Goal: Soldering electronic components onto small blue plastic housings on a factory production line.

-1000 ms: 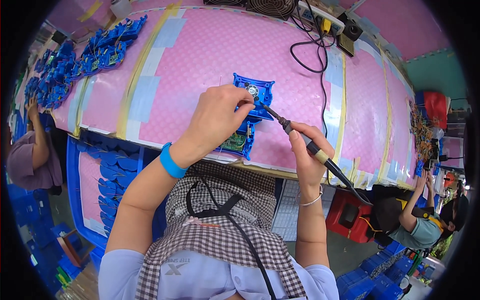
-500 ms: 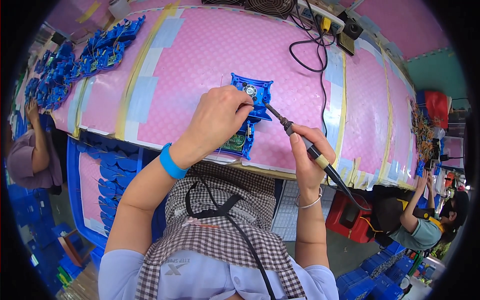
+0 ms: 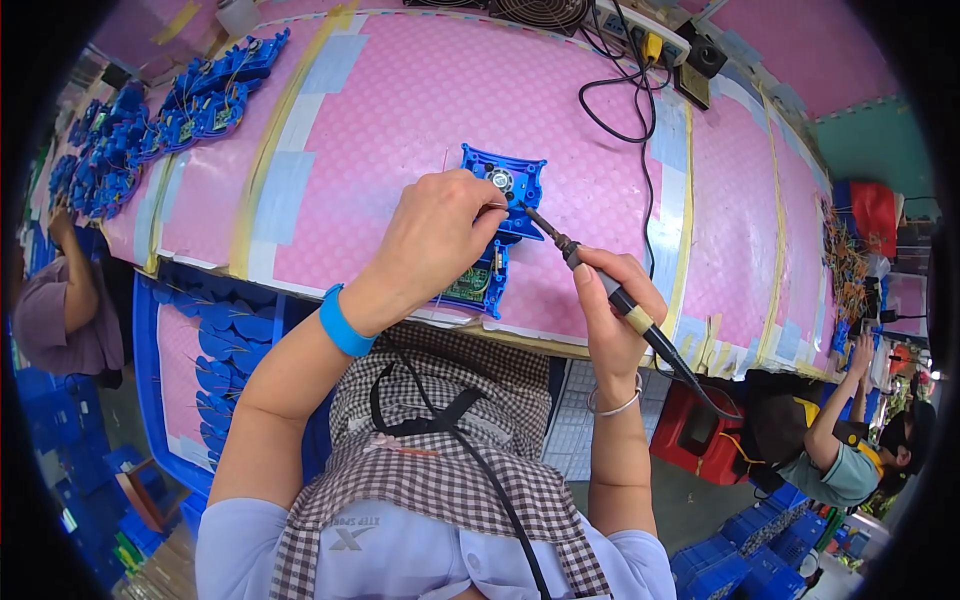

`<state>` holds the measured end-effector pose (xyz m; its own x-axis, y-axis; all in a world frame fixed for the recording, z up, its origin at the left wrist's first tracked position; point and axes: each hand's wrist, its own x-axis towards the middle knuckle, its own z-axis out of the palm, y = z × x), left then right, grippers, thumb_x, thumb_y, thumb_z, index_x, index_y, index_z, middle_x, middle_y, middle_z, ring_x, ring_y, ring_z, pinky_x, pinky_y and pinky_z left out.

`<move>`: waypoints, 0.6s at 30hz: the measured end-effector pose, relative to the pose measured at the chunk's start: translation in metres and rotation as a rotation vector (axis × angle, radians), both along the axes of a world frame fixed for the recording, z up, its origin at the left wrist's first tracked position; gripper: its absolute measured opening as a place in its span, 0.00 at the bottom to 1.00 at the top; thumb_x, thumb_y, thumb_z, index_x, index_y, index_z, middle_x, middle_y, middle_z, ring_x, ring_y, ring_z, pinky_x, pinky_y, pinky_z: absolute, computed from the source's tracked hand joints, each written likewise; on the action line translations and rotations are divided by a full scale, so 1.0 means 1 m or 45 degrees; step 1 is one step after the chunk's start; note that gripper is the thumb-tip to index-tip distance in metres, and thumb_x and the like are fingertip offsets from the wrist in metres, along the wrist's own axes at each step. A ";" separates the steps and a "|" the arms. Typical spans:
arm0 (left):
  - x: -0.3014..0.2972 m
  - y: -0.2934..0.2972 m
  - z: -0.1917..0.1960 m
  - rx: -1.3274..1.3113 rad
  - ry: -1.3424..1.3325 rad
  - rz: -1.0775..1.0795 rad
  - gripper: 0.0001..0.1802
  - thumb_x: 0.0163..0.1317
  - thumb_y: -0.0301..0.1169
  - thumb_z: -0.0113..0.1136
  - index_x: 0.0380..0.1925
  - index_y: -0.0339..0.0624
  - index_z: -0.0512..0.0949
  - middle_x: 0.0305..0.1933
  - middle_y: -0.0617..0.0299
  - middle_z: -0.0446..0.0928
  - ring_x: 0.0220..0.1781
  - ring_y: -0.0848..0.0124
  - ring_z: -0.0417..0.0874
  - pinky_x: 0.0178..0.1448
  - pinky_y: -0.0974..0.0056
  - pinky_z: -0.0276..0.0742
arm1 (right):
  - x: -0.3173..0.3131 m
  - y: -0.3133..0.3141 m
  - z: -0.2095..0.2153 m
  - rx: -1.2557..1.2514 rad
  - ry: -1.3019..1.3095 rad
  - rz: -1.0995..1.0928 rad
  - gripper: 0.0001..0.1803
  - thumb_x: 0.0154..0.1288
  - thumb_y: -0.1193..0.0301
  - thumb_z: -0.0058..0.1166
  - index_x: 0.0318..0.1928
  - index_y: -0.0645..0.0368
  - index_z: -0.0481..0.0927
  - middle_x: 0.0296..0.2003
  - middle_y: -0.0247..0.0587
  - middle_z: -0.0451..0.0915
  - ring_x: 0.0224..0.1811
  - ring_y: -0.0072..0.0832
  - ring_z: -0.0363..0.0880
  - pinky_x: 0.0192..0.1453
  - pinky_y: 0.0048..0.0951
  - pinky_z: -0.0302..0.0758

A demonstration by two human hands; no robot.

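Observation:
On the pink bench mat lies a blue plastic housing half (image 3: 530, 172) with a round speaker-like part (image 3: 502, 181) inside. A second blue housing part with a green circuit board (image 3: 468, 285) sits just nearer to me, partly under my left wrist. My left hand (image 3: 440, 220) is closed over the housing's left side, thumb and fingertips pinching a thin wire; most of it is hidden by the fingers. My right hand (image 3: 620, 305) grips a soldering iron (image 3: 622, 298) like a pen. Its tip points left into the housing, close to my left fingertips.
Many blue housings with wires (image 3: 205, 100) are heaped at the far left. A blue bin (image 3: 150, 400) of blue parts stands below the bench edge. A power strip (image 3: 660, 35) with black cables lies at the back right. Co-workers (image 3: 75, 300) sit on both sides.
The soldering iron and my right hand have shifted slightly left, bringing the tip nearer my left fingertips. My left hand stays in place. The co-worker on the right has moved their arms.

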<state>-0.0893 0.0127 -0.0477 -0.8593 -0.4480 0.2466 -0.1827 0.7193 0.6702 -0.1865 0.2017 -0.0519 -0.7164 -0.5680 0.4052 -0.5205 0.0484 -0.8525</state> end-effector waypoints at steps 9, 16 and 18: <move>0.000 0.001 -0.001 -0.009 -0.001 0.007 0.06 0.55 0.28 0.63 0.29 0.37 0.83 0.29 0.51 0.80 0.31 0.55 0.81 0.37 0.54 0.75 | 0.003 0.002 0.005 0.022 -0.004 -0.008 0.09 0.55 0.80 0.63 0.38 0.65 0.84 0.30 0.42 0.84 0.29 0.24 0.79 0.33 0.22 0.72; 0.001 0.001 -0.003 -0.042 0.030 0.009 0.06 0.55 0.28 0.65 0.30 0.38 0.84 0.28 0.54 0.80 0.29 0.59 0.81 0.33 0.58 0.75 | 0.006 0.002 0.008 0.045 -0.049 -0.022 0.08 0.56 0.80 0.61 0.39 0.66 0.84 0.30 0.40 0.82 0.30 0.22 0.76 0.35 0.21 0.70; 0.000 0.002 0.002 -0.006 0.006 0.008 0.06 0.56 0.29 0.62 0.29 0.37 0.83 0.28 0.51 0.80 0.32 0.55 0.81 0.37 0.54 0.75 | 0.004 0.002 0.006 0.035 -0.034 -0.027 0.09 0.55 0.80 0.63 0.38 0.65 0.84 0.30 0.41 0.84 0.29 0.23 0.78 0.33 0.22 0.72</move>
<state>-0.0891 0.0148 -0.0462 -0.8551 -0.4526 0.2529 -0.1842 0.7212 0.6678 -0.1822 0.2034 -0.0456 -0.7386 -0.5637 0.3697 -0.4960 0.0830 -0.8644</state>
